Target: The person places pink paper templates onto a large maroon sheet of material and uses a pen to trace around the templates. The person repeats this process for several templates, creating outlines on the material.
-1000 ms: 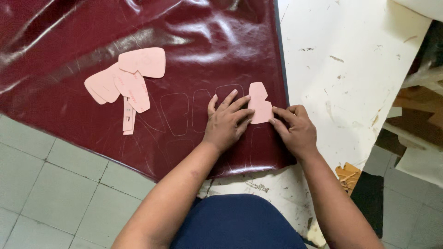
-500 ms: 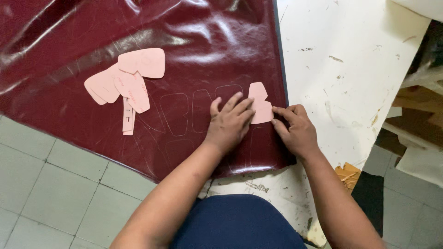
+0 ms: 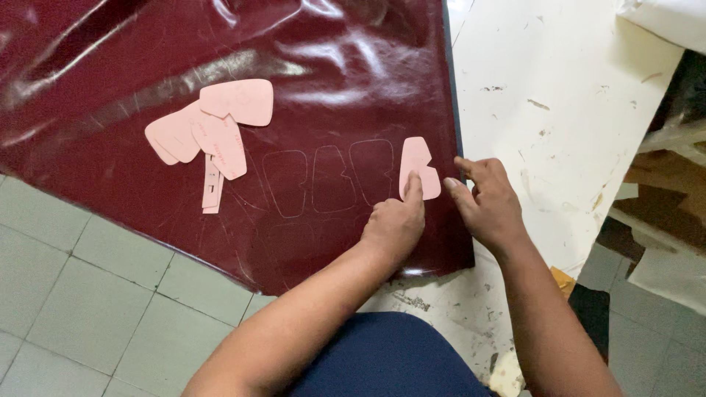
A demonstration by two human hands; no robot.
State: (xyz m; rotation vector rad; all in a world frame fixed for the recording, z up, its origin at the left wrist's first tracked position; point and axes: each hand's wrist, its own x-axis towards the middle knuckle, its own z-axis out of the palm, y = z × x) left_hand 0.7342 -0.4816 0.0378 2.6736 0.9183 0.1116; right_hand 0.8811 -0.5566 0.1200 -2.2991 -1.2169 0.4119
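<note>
Left hand (image 3: 396, 224) pins pink template (image 3: 419, 167) on maroon leather (image 3: 331, 88)

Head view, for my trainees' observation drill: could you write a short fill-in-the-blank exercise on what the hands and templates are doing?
1. The left hand presses one pink template with a ____ finger.
2. That template lies on a glossy ____ sheet of material.
3. To its left, ____ traced outlines stand in a row.
4. The right hand rests at the sheet's ____ edge, beside the template.

Missing words: single; maroon; three; right
</note>
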